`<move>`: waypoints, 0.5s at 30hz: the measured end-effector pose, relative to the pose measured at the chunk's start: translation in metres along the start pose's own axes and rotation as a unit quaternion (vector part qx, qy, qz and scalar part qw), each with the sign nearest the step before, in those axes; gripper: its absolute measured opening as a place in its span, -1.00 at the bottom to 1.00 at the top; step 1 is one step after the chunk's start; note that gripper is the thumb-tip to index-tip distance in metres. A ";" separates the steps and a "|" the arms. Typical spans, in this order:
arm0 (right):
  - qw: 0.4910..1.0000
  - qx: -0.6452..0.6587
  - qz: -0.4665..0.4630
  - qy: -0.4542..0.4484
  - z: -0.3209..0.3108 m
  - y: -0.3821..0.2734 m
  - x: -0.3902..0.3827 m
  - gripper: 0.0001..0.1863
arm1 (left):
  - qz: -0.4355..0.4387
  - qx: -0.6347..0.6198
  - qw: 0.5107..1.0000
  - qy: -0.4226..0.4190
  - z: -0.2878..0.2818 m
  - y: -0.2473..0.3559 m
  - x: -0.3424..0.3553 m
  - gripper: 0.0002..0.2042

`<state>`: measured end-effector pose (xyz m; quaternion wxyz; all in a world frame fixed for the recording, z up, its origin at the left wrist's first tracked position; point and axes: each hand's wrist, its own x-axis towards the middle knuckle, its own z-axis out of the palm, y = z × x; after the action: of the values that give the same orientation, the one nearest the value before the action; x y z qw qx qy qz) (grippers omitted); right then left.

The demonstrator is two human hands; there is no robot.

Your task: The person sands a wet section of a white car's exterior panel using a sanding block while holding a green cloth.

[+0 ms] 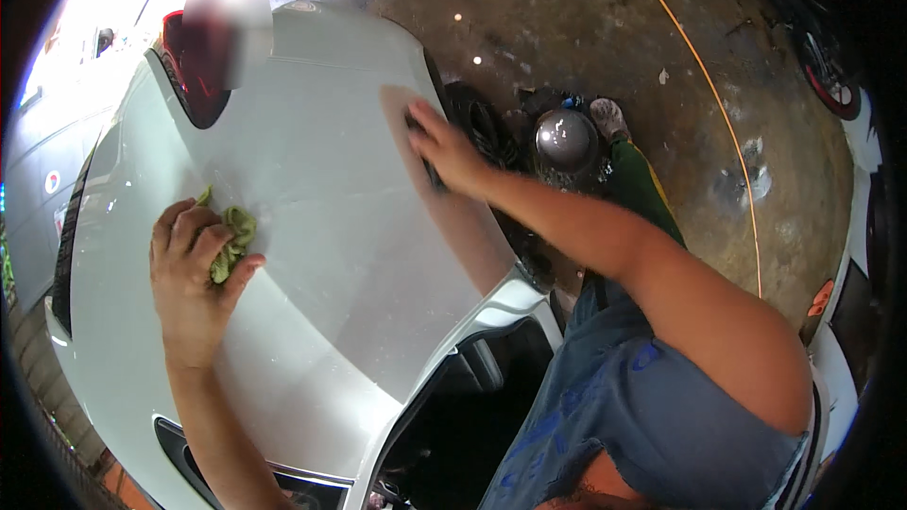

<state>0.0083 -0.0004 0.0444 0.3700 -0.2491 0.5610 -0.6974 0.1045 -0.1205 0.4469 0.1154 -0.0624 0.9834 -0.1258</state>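
Note:
My left hand [194, 260] rests on the pale, glossy car body panel [321, 198], its fingers curled round a crumpled yellow-green cloth [236, 236]. Part of the cloth pokes out past the fingertips and the thumb. My right arm stretches across to the panel's right edge. There my right hand [449, 146], slightly blurred, is bent over a dark, narrow object [435, 175] mostly hidden by the palm and fingers; its kind does not show. A red tail lamp [194, 85] sits at the car's far left corner.
An open car window [472, 406] lies below the panel. On the wet brown floor stand a round, shiny grey object [566, 140] and a coiled black hose or cable [477, 123]. A thin orange hose [704, 66] runs across it. Another vehicle's wheel [827, 71] is at far right.

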 end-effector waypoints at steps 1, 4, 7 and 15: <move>1.000 -0.020 0.008 0.008 -0.016 0.005 0.044 -0.38 | 0.004 -0.013 1.000 0.008 0.003 0.002 0.007 -0.68; 0.999 -0.030 0.018 0.011 -0.011 0.009 0.062 -0.39 | -0.008 0.002 1.000 -0.003 0.010 0.001 0.006 -0.71; 0.998 -0.058 -0.028 -0.022 0.019 -0.011 -0.044 -0.38 | -0.030 0.004 1.000 0.004 0.008 -0.001 -0.015 -0.75; 0.999 -0.047 0.003 0.023 -0.008 0.010 0.046 -0.42 | -0.023 0.007 1.000 0.003 0.009 0.007 0.007 -0.76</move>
<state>-0.0230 -0.0331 0.0294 0.3467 -0.2480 0.6021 -0.6751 0.0989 -0.1171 0.4346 0.1098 -0.0839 0.9812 -0.1350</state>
